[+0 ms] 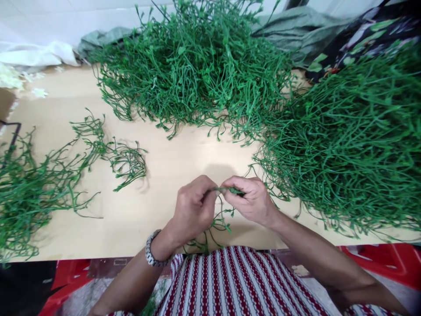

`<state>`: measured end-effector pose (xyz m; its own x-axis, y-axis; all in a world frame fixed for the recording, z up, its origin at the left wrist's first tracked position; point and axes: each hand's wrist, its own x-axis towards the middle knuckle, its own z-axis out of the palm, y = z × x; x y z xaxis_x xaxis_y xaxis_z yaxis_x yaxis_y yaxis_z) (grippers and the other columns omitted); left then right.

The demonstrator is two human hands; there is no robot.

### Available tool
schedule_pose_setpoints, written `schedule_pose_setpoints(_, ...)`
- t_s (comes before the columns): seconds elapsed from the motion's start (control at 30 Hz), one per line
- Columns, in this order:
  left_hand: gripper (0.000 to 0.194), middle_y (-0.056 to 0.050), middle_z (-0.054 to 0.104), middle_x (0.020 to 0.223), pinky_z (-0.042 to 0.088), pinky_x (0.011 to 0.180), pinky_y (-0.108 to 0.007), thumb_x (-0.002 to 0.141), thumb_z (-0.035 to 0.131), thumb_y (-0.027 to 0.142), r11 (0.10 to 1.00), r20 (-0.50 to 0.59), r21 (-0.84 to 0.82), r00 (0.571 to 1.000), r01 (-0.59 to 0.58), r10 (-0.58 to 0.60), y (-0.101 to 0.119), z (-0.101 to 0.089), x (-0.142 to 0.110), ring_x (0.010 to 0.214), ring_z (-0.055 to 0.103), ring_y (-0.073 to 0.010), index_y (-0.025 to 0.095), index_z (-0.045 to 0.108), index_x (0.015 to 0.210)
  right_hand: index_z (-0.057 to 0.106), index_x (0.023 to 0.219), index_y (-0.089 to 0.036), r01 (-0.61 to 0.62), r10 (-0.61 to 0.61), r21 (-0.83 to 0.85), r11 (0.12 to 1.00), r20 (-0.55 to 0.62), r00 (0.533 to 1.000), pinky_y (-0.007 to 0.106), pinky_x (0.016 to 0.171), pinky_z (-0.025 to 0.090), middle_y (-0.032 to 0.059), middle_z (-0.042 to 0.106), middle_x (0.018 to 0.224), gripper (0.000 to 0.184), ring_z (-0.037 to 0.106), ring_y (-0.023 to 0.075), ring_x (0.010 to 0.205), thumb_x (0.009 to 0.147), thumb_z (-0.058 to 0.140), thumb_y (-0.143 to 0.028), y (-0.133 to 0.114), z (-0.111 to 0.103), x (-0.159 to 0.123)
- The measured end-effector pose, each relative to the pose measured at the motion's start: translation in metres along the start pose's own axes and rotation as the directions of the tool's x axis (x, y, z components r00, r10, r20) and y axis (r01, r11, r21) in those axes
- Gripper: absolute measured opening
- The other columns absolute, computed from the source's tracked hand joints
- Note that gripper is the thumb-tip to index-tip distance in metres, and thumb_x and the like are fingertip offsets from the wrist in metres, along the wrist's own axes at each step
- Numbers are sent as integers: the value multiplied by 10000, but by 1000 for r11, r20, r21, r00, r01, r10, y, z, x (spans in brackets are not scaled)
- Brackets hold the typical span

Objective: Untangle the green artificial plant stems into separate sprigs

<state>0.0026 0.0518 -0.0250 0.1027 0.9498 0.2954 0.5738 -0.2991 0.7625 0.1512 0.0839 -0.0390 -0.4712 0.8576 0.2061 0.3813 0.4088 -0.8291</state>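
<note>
Thin green plant stems, which look artificial, are between my two hands above the table's near edge. My left hand (194,205) is closed, its thumb and fingers pinching one end of a green stem (219,188). Close to it, my right hand (252,199) pinches the same stem, with more green showing between its thumb and fingers. Below the hands a loose sprig (222,224) hangs or lies near the striped garment; whether it joins the held stem I cannot tell. A small bunch of stems (129,162) lies apart to the left of my hands.
A large heap of green stems (197,74) covers the table's back, and another heap (355,149) fills the right side. Looser stems (36,188) spread at the left. White flowers (40,92) lie at the back left. Red stools (391,263) stand below the table edge (118,250).
</note>
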Motion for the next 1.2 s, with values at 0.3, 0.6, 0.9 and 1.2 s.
schedule_pose_setpoints(0.3,96,51,386,494,259,411,-201,731,587,206,893,173,-261,927,368,-332,-1,-9,2,456,317,-65,117,588,696,563,813,-140,252,-283,-243,937,-102,954,177,526,406,0,625,634,72,557,81,535,790,496,-127,2,5,-5)
schedule_pose_setpoints(0.6,162,32,485,544,316,475,-190,695,475,24,983,72,-102,987,150,-143,2,-10,2,497,411,-62,136,559,615,521,1008,-120,297,-280,-298,907,100,955,217,591,437,36,648,779,224,591,113,652,806,425,-107,0,-4,-4)
schedule_pose_setpoints(0.9,180,38,377,500,247,445,-233,659,407,24,990,155,144,988,-3,-20,4,0,-1,462,318,-81,157,434,541,521,741,-149,422,-376,-410,808,193,907,243,508,333,10,526,590,194,461,118,526,728,348,-62,5,-3,-4)
schedule_pose_setpoints(1.2,115,22,494,539,319,452,-193,707,502,50,940,170,-218,958,264,-230,2,-9,8,483,406,-66,118,577,653,568,844,-142,54,-47,-44,998,130,990,163,474,306,-34,500,574,124,402,53,476,834,448,-174,12,-16,6)
